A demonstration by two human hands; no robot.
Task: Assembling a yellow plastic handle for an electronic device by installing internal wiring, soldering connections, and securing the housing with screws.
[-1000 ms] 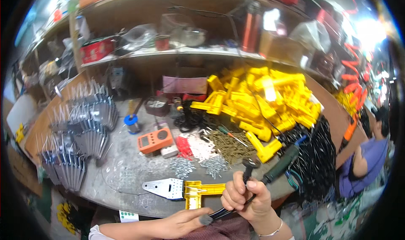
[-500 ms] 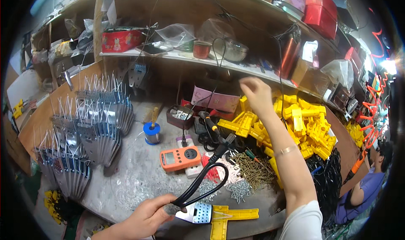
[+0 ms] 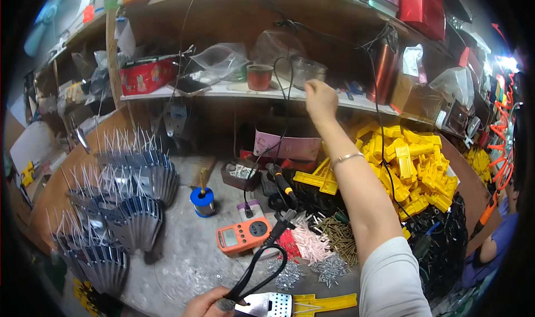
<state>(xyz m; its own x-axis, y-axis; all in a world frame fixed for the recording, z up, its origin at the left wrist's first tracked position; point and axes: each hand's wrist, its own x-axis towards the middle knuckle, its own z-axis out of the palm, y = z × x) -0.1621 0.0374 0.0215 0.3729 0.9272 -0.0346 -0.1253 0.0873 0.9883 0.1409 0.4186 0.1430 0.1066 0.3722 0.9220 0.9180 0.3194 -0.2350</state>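
My left hand (image 3: 207,304) is closed around a looped black power cord (image 3: 285,254), low in the view; its plug (image 3: 287,219) points up beside the orange meter (image 3: 243,236). Just right of that hand lies a perforated metal plate (image 3: 277,304) joined to a yellow plastic piece (image 3: 337,302). My right hand (image 3: 321,101) is raised at the edge of the white shelf (image 3: 234,90), with its fingers closed. Whatever those fingers may hold is hidden. Near them a thin black cable (image 3: 290,77) hangs in a loop.
Yellow plastic parts (image 3: 409,158) are heaped at right, above black cords (image 3: 437,255). Screws (image 3: 337,239) and pink pieces (image 3: 312,240) lie mid-table. Metal plates with white wires (image 3: 136,216) stand at left, near a blue spool (image 3: 203,201). Another person's purple sleeve (image 3: 504,239) shows far right.
My right hand has moved up and left to the shelf edge, and its fingers are closed. My left hand, still holding the cord, sits lower in view; the whole view has shifted slightly.
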